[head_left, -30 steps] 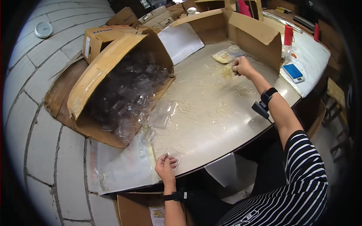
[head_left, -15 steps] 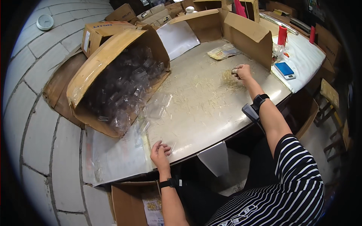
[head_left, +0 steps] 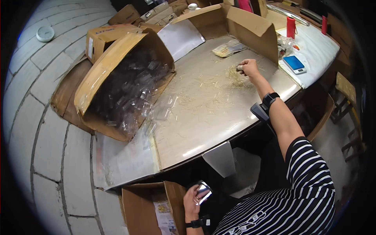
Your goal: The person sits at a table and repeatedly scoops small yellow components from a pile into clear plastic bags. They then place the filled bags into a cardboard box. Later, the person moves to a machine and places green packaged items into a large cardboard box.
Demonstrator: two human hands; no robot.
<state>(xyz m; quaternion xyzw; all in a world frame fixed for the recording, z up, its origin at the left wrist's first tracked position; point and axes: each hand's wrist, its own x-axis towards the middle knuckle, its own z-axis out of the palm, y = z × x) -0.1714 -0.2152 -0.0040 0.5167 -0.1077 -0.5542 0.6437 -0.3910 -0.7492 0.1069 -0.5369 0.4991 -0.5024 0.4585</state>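
Head view: left hand (head_left: 191, 200) low with clear plastic piece (head_left: 204, 192), right hand (head_left: 250, 67) out over gold slivers (head_left: 236, 79)

Nearest: striped shirt (head_left: 274, 207), black wristband on each arm. Left hand is below the table edge, thumb and fingers curled in on the clear plastic piece, which is shiny and catches glare. Just left of that hand, an open cardboard box (head_left: 135, 207), with a paper sheet (head_left: 165, 213) inside bearing small yellowish bits.

Next out: table (head_left: 188, 143), with a translucent sheet (head_left: 127, 160) over its left end. Large carton (head_left: 102, 72) tipped on its side, mouth toward the table, heaped with clear plastic parts (head_left: 135, 88). A few loose parts lie just outside the mouth.

Mid-table: thin gold slivers scattered, bunched thickest under the right hand. Its fingers are bent and drawn together at the bunch; cannot tell whether anything is pinched between the tips.

Farther: flat packet (head_left: 228, 48) near upright cardboard panels (head_left: 252, 30). Right of these, blue-topped scale (head_left: 294, 64) and red cylinder (head_left: 290, 27) on a white covering. Far left, round clock (head_left: 45, 34) on block wall (head_left: 47, 113).
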